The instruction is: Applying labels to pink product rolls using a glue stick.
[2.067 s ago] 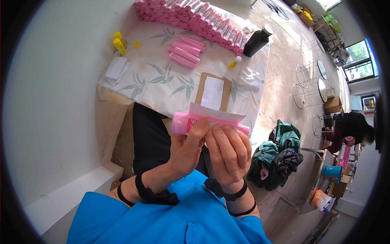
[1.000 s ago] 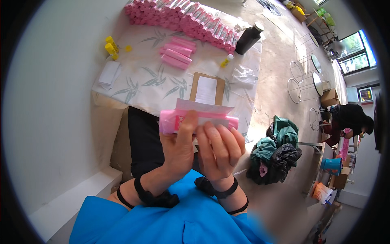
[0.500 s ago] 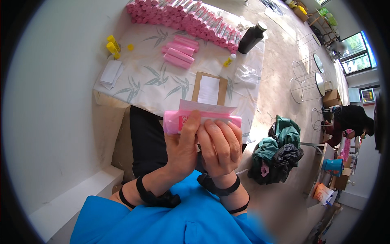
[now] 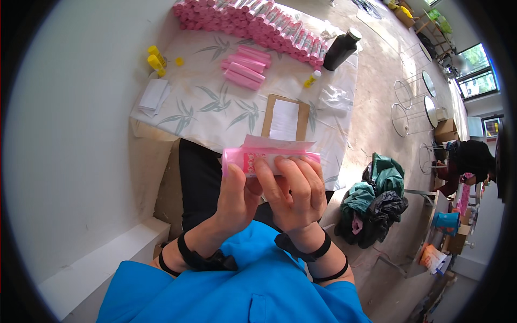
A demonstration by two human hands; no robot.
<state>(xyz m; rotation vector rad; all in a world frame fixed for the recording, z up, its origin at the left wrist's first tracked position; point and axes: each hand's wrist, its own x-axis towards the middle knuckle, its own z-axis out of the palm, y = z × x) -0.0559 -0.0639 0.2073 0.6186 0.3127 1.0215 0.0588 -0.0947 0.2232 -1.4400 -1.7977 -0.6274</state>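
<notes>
A pink plastic bag roll (image 4: 232,156) lies crosswise between my hands, just off the table's near edge. My left hand (image 4: 236,198) grips it at the left end, thumb in front and the other fingers hidden behind. Fingers of my right hand (image 4: 296,192) press the paper label (image 4: 277,143) against the roll's front and right side. The label is white with a pink printed patch, and its far edge stands up loose behind the roll. Beyond it a brown board (image 4: 303,121) carries a stack of white paper slips (image 4: 284,119).
Unlabelled pink rolls (image 4: 245,75) lie mid-table, before a large pile of labelled rolls (image 4: 258,24). A black bottle (image 4: 341,51), glue sticks (image 4: 312,79), folded white papers (image 4: 154,96) and a clear plastic bag (image 4: 335,98) share the table. Dark bags (image 4: 388,207) sit on the floor at right.
My right index finger has moved left along the label, and my left thumb has shifted left and down to the roll's end. The view has shifted slightly.
</notes>
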